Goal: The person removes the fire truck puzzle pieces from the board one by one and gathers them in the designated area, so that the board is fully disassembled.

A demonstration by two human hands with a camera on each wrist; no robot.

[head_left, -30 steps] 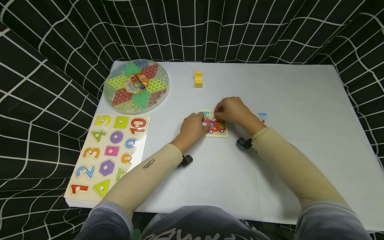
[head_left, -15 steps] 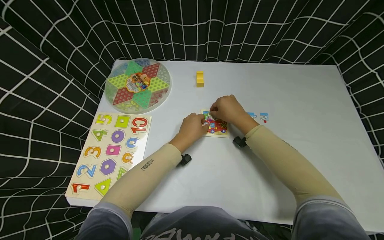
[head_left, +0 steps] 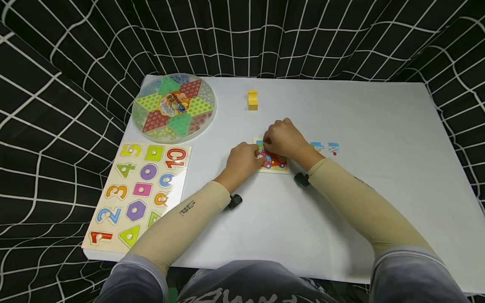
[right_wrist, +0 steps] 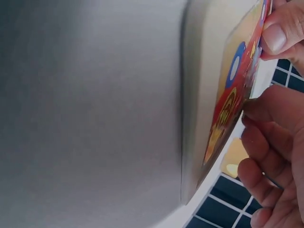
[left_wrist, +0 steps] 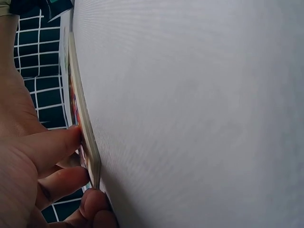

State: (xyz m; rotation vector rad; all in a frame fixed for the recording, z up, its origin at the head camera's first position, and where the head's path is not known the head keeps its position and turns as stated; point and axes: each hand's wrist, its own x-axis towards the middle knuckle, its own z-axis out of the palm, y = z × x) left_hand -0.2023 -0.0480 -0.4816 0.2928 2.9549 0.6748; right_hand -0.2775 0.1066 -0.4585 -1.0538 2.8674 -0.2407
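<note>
A small wooden jigsaw puzzle (head_left: 278, 162) with a red vehicle picture lies flat on the white table in front of the person. My left hand (head_left: 241, 162) grips its left side, thumb over the picture; the left wrist view shows fingers at the board's edge (left_wrist: 85, 114). Over the puzzle's upper part bends my right hand (head_left: 285, 139), thumb and forefinger pinched together at the picture. In the right wrist view those fingertips (right_wrist: 251, 108) meet at the puzzle's surface, and the puzzle piece between them is mostly hidden. Two loose blue-and-white puzzle pieces (head_left: 333, 147) lie just right of the right hand.
A yellow block (head_left: 252, 101) stands beyond the puzzle. Back left lies a round Chinese checkers set (head_left: 179, 125). A wooden number-and-shape board (head_left: 130, 184) sits at the left front, partly under the left forearm. Black cloth with white netting (head_left: 303, 50) surrounds the table.
My right hand has shifted a little left across the top of the puzzle, uncovering a second loose piece. My left hand stays in place on the board. The view has shifted slightly.
</note>
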